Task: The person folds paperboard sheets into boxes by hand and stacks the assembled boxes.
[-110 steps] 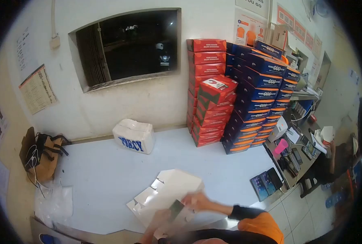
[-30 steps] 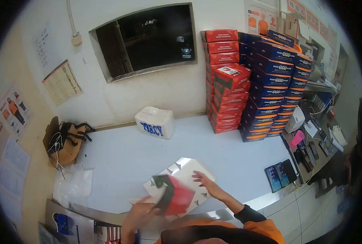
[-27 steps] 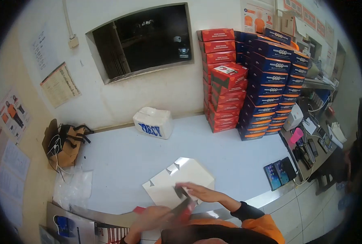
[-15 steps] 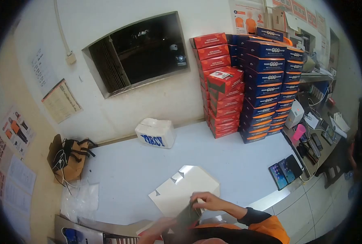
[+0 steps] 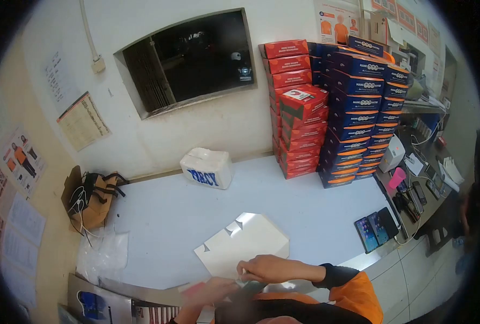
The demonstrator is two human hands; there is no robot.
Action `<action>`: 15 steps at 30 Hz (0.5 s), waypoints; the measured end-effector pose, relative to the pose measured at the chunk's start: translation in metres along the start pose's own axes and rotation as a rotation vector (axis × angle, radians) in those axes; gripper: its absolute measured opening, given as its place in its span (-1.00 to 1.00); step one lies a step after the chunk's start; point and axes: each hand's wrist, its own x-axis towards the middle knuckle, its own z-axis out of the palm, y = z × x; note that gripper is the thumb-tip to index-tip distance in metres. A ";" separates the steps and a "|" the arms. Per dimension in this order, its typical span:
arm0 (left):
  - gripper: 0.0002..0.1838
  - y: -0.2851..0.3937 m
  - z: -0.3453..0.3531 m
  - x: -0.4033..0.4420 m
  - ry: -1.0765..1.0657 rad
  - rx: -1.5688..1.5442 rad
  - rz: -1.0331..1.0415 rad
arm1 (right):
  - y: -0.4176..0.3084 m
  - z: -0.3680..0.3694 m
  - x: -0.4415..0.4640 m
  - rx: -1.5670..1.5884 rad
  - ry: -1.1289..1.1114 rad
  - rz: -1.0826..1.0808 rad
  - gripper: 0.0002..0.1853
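Observation:
A cardboard box blank [image 5: 245,237] lies white side up at the near edge of the table, with notches cut along its far-left edge. Its near part is bent up, showing a dark green outer panel [image 5: 246,292] and a bit of red. My right hand [image 5: 269,269] is closed on the near part, its fingers curled and pinched at the green panel. Just left of it, my left hand [image 5: 212,291] grips the red and green near-left part; it is slightly blurred, and some fingers are hidden.
Stacks of red boxes [image 5: 299,129] and dark blue boxes [image 5: 361,102] stand at the back right. A white wrapped pack [image 5: 206,167] sits by the wall. Phones [image 5: 374,232] lie at the right edge; a brown bag with cables [image 5: 94,200] and clear plastic [image 5: 105,252] are at left.
My right hand has moved slightly left and turned over the near flap. The green panel, upright before, is now folded lower toward my body. My left hand has risen a little.

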 end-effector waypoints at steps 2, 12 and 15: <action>-0.81 0.003 0.001 0.002 0.200 0.195 0.336 | -0.002 -0.006 -0.001 0.027 -0.100 0.224 -0.84; -0.60 0.004 0.001 0.054 1.011 0.115 0.906 | 0.016 -0.034 0.000 0.010 0.479 0.047 -0.87; -0.73 -0.004 -0.014 0.066 0.861 -0.109 0.825 | 0.023 -0.024 -0.002 -0.047 0.471 0.059 -0.87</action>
